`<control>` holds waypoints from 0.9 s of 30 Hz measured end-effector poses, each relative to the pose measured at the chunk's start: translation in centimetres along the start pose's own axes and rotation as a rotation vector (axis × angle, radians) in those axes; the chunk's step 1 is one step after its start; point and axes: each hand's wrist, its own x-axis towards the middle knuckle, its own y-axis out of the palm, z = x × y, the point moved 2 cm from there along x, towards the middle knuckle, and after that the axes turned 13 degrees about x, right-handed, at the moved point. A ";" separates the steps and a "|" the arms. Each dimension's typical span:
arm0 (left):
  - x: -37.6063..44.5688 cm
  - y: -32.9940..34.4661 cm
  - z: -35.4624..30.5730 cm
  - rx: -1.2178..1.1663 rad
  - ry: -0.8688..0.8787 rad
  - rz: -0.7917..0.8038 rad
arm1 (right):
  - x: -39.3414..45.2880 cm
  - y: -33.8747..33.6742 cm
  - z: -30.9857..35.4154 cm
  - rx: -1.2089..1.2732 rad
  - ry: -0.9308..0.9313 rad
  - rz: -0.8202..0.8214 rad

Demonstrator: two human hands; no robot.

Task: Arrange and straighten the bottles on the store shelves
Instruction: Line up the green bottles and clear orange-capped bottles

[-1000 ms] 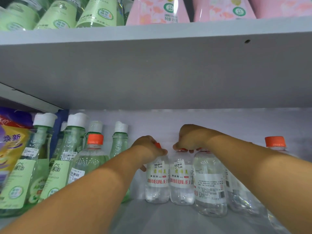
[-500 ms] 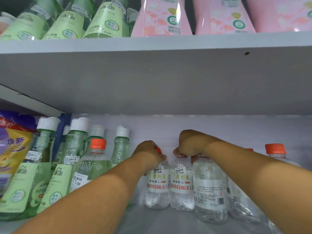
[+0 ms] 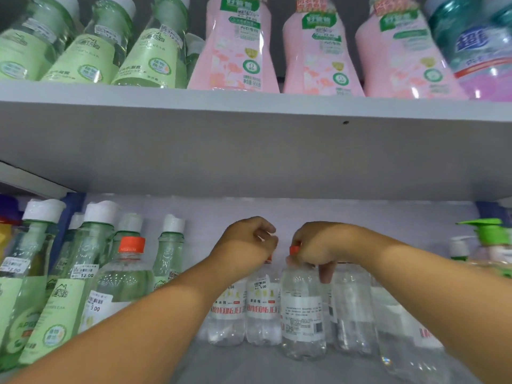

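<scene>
Several clear plastic bottles with white labels and red lettering (image 3: 303, 311) stand in a tight cluster at the lower centre of the frame, on the grey lower shelf (image 3: 249, 364). Your right hand (image 3: 315, 246) grips the orange cap of the frontmost one, thumb and fingers curled round its neck, one finger hanging down between it and the clear bottle just to its right. That front bottle shows its printed back label with a barcode, while the two behind it to the left face you with red lettering and small price stickers. Your left hand (image 3: 246, 243) hovers over those two with its fingers curled in; a sliver of orange shows under it, but you cannot tell from here whether it holds that cap or nothing.

At the lower left of the frame stands a clear bottle with an orange cap and a 5.00 sticker (image 3: 122, 284), set among tall green glass-like bottles with white caps (image 3: 91, 261). At the right edge is a bottle with a green pump head (image 3: 487, 231). Above the thick grey upper shelf board (image 3: 249, 139), green-labelled bottles (image 3: 91, 54) fill the upper left, pink bottles (image 3: 235, 51) the middle, and a teal-capped bottle (image 3: 476, 45) the upper right.
</scene>
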 end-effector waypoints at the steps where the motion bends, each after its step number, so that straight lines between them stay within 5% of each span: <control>1: -0.3 0.0 -0.7 -0.074 -0.009 0.105 | 0.0 -0.3 0.0 0.039 -0.024 -0.027; 4: -1.3 0.2 -1.4 0.016 -0.033 0.400 | 0.2 -0.2 0.3 0.102 -0.083 -0.048; 10: -2.1 -0.6 -0.5 0.093 -0.067 0.412 | 1.3 -1.9 -0.2 0.480 -0.149 -0.099; 15: -2.2 -1.8 0.9 0.098 -0.097 0.408 | 3.4 -1.2 -2.2 -0.158 0.029 -0.271; 27: -2.3 -2.0 1.2 0.073 -0.101 0.460 | 6.9 1.1 -2.2 -0.005 -0.003 -0.102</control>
